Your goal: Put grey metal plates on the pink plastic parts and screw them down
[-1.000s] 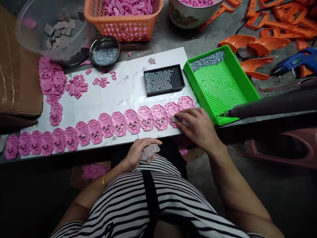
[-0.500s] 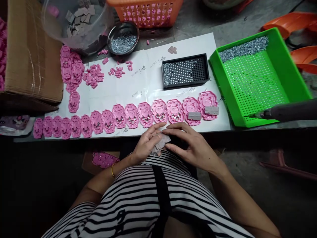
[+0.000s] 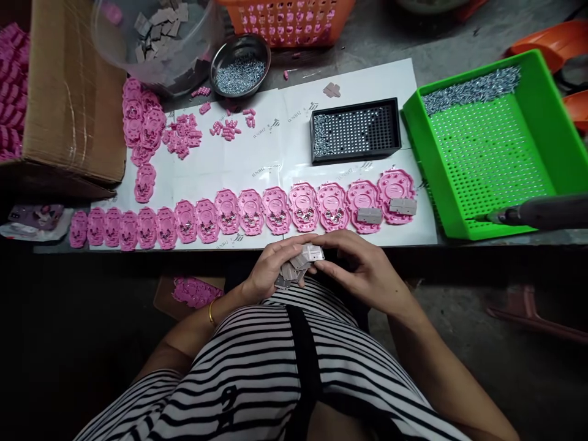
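A fanned stack of small grey rectangular plates (image 3: pixel 290 270) rests in my left hand (image 3: pixel 265 271), closed around it with the thumb on top. My right hand (image 3: pixel 370 269) meets it from the right, thumb and forefinger closed at the edge of the outermost plate (image 3: pixel 315 253). Both hands are just off the table's front edge. Beyond them runs a row of pink plastic housings (image 3: pixel 303 207), several with small metal parts inside. Grey plates lie on the two rightmost housings: one plate (image 3: pixel 369 215) and another plate (image 3: pixel 403 206).
A black perforated tray (image 3: pixel 356 156) of screws stands behind the row. At right, a power screwdriver (image 3: pixel 537 212) reaches over a green screw tray (image 3: pixel 473 229). A metal bowl (image 3: pixel 264 70), clear tub (image 3: pixel 108 46), orange basket (image 3: pixel 285 9) and cardboard box (image 3: pixel 76 92) stand further back.
The stack has fanned out, and its top plate has shifted right toward my right fingers. My right fingers have closed in on that plate. The whole view has shifted slightly.
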